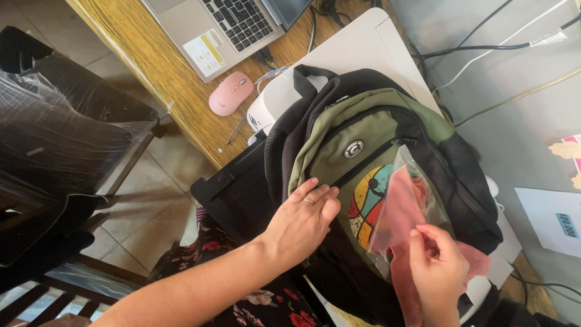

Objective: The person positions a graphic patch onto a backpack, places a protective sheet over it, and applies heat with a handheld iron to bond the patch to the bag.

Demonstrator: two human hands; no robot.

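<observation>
Head view shows my left hand [302, 219] lying flat, fingers together, on the backpack [369, 151] beside its front pocket zip, steadying it on the desk [163, 79] edge. My right hand [437, 266] pinches the bag [402, 203], a clear plastic pouch with pink cloth inside, at its lower corner, over the pocket. I judge it light, limp and slippery; the corner pinch suits it.

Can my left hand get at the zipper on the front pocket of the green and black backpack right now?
Probably yes: the left hand rests on the green and black fabric backpack beside the front pocket's dark zipper, with nothing between them.
</observation>
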